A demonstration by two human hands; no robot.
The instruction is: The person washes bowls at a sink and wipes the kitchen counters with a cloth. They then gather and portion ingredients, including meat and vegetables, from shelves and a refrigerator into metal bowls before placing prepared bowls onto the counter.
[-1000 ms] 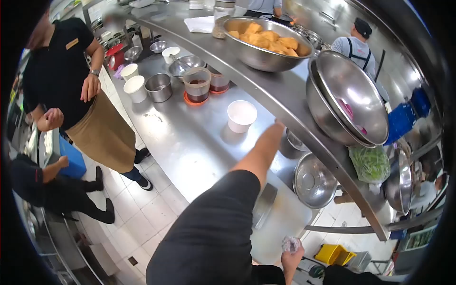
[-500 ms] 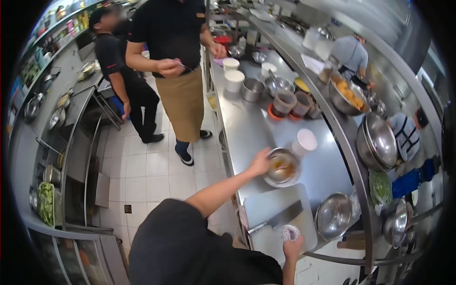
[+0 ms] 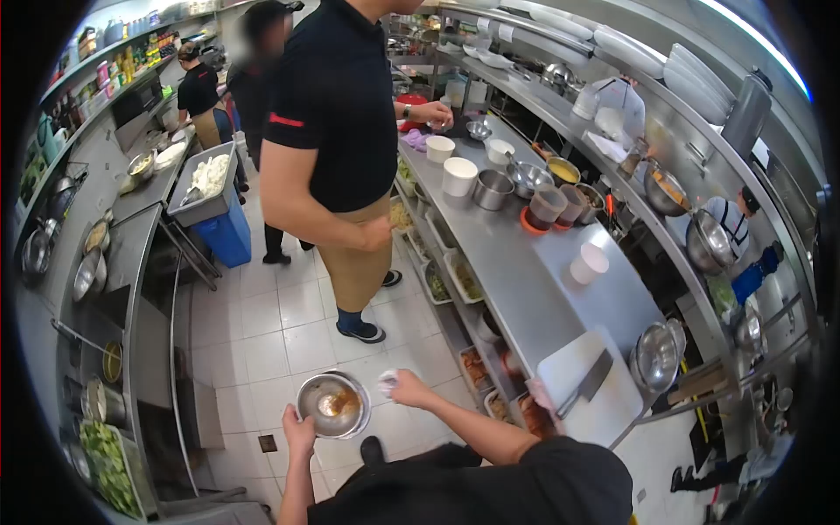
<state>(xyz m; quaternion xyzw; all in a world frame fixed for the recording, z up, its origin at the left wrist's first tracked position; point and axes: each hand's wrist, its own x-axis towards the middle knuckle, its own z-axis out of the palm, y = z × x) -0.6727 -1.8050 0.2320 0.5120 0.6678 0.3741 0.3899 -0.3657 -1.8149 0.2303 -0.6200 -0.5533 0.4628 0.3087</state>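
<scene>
My left hand grips the rim of a steel bowl with some brown-orange liquid inside, held above the floor tiles. A second rim shows around the bowl's right side. To the right of the bowl, my right hand is closed around a small whitish item, too blurred to name. A white cutting board lies on the steel counter at the right, with a cleaver across it. Beyond the board stands a white tub.
A person in black stands close ahead in the aisle by the counter. Behind is another person beside a blue bin. Steel bowls sit right of the board. At left runs a shelf with pans and a tray of greens.
The view has turned left toward the aisle. The bowl has gone from the counter to above the floor in my left hand. My right hand has moved from the cutting board to beside the bowl.
</scene>
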